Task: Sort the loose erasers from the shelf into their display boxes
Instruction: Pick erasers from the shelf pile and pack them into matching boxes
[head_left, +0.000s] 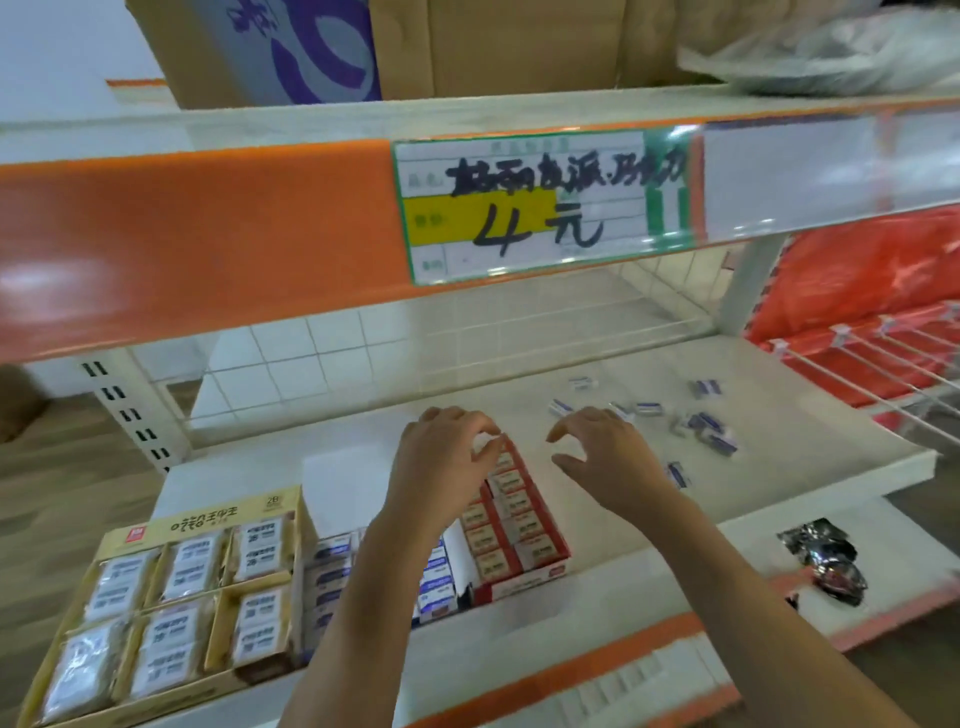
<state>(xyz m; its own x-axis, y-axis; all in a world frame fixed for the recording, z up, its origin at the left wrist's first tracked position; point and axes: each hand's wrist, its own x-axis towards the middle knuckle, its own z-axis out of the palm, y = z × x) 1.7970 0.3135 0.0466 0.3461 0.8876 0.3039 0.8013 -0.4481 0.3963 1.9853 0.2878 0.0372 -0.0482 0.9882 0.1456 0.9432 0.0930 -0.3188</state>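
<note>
Several loose blue-and-white erasers (706, 423) lie scattered on the white shelf (810, 415) to the right. A red display box (524, 582) of tan-labelled erasers sits at the shelf's middle front. Left of it is a box of blue-and-white erasers (332, 571), partly hidden by my left forearm. A yellow display box (202, 525) of wrapped white erasers stands at the far left. My left hand (441, 457) hovers over the red box's far end, fingers curled apart, nothing visible in it. My right hand (608, 452) is open just right of the red box, short of the loose erasers.
An orange shelf edge with a price tag (545, 202) hangs low above the work area. Cardboard cartons (467, 47) sit on the upper shelf. Red packets (872, 322) on wire hooks fill the right. A crumpled dark wrapper (826, 561) lies on the lower ledge at the right.
</note>
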